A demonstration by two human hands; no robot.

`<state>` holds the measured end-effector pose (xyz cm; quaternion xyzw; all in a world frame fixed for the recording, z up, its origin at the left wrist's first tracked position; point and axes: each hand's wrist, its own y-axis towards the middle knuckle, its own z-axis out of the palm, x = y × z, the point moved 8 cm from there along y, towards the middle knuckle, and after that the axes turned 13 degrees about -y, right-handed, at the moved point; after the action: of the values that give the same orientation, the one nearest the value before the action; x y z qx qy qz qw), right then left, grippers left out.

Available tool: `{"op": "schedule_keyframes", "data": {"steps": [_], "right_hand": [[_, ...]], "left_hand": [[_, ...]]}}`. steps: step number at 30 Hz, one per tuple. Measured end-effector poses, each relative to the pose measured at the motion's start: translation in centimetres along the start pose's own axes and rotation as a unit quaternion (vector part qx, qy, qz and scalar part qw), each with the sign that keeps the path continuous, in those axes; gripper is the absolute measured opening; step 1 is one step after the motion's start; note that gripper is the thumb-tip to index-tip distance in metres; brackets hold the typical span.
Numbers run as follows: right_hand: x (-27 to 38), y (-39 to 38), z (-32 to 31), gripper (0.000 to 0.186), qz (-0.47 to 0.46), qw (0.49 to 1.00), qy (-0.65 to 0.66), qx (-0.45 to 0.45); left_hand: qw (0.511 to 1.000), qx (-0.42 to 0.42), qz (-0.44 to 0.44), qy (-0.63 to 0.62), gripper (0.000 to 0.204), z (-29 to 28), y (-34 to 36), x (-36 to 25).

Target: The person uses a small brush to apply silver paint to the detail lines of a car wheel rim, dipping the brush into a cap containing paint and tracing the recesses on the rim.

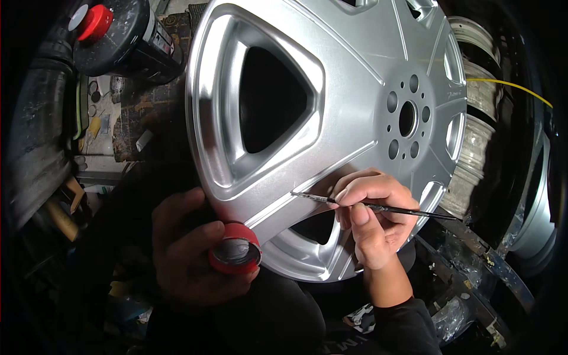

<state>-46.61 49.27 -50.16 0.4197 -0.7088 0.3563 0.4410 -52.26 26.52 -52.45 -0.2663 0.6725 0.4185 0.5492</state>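
A large silver alloy wheel rim point(355, 71) fills the middle of the view, tilted toward me. My right hand point(370, 216) pinches a thin dark paintbrush point(408, 209) like a pen; its tip touches a spoke near the rim's lower edge. My left hand point(186, 251) holds a small red cap point(235, 251) with grey-silver paint inside, just below the rim's edge. The hand is in shadow.
A black canister with a red cap point(118, 32) lies at the upper left above a cluttered bench point(103, 118). Other bare wheel rims point(479, 130) stand stacked behind on the right, with a yellow cable point(515, 86) across them.
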Motion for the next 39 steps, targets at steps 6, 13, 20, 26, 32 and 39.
{"op": "schedule_keyframes", "data": {"steps": [6, 13, 20, 26, 32, 39], "right_hand": [[0.2, 0.1, -0.1, 0.015, 0.007, 1.000, 0.004, -0.007], [0.0, 0.1, 0.0, 0.017, 0.014, 1.000, -0.003, 0.002], [0.1, 0.2, 0.0, 0.018, -0.005, 1.000, -0.002, 0.005], [0.0, -0.2, -0.3, 0.014, -0.004, 1.000, 0.008, -0.009], [-0.9, 0.4, -1.6, 0.028, -0.017, 0.960, 0.279, -0.005], [2.1, -0.7, -1.7, 0.046, -0.192, 0.979, -0.072, 0.000]], "left_hand": [[1.000, -0.017, -0.011, -0.021, 0.059, -0.2, 0.3, 0.0], [1.000, 0.019, 0.014, 0.018, 0.056, 0.2, 0.8, -0.7], [1.000, 0.018, -0.011, 0.000, 0.069, -0.1, 0.4, 0.0], [1.000, 0.028, -0.003, 0.007, 0.070, -0.2, 0.1, 0.0], [0.996, 0.058, 0.033, 0.054, 0.062, -0.4, 0.1, -0.7], [0.998, 0.034, -0.028, 0.036, 0.053, -1.0, -0.8, -0.5]]}}
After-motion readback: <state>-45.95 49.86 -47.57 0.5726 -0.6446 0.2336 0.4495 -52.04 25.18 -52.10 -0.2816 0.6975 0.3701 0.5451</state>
